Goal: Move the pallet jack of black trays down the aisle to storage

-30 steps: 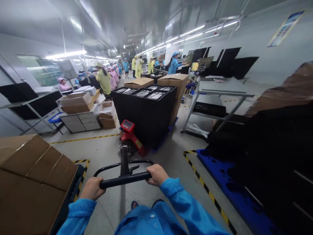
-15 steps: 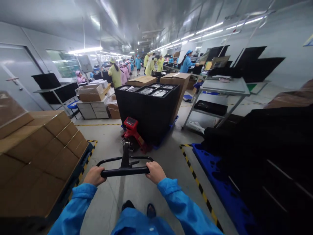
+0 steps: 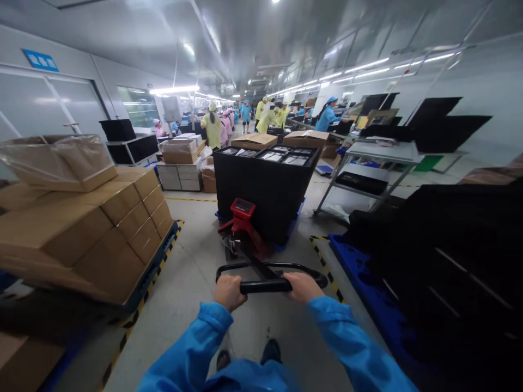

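Two hands, both mine, are clamped on the black handle (image 3: 265, 286): my left hand (image 3: 229, 292) grips one end and my right hand (image 3: 304, 286) the other, fingers curled around the bar. It belongs to the red pallet truck (image 3: 244, 209), whose body stands just beyond my grip, close against the near side of the tall black load (image 3: 261, 188). That load sits on a blue pallet (image 3: 293, 227) in the aisle ahead of me. I'd judge the stacking done and the truck in place, though the forks are hidden; how much hauling is left, nothing in view tells me. The bar looks smooth and rounded, with a thinner tube bent in a loop beyond it. The load is boxy, flat-sided and dull, its top divided into compartments holding pale, flat pieces I can't identify. To my left, square-edged brown cartons (image 3: 110, 261) are stacked tight, with an open box (image 3: 61, 158) on top draped in clear, crinkled plastic. Striped tape (image 3: 152, 276) edges their place on the smooth grey floor. To my right, a dark heap (image 3: 449, 261) is too black to read.
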Action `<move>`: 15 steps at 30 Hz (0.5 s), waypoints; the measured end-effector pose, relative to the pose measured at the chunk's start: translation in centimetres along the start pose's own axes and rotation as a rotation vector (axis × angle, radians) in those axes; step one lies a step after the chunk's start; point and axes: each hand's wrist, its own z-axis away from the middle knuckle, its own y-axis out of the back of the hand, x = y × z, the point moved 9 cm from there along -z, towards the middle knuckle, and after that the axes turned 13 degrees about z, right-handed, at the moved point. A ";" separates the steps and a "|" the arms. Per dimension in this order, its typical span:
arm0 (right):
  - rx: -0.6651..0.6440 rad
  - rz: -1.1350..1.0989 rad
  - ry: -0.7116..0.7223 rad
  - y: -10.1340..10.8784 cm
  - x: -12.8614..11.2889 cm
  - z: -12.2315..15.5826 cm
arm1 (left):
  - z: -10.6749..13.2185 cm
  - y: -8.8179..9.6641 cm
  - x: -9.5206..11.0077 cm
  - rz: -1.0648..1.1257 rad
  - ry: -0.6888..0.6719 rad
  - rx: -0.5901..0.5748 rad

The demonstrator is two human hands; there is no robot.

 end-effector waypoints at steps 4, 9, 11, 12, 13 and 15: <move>-0.061 0.012 -0.066 -0.3 -2.9 4.1 | 4.1 -1.3 1.5 0.010 -0.036 -0.008; -0.036 0.051 -0.042 -2.3 -5.2 8.8 | 9.6 -1.8 1.7 0.020 -0.031 0.039; 0.000 0.058 -0.020 -4.2 -5.3 10.3 | 11.8 -2.1 2.1 0.040 -0.011 0.063; 0.002 0.065 -0.031 -5.6 -4.9 11.0 | 12.9 -2.4 2.4 0.057 0.008 0.074; 0.031 0.062 -0.010 -6.7 -4.6 11.4 | 13.9 -2.7 2.9 0.070 0.024 0.081; -0.001 0.058 -0.003 -9.5 -3.4 11.9 | 15.6 -3.4 3.8 0.085 0.038 0.091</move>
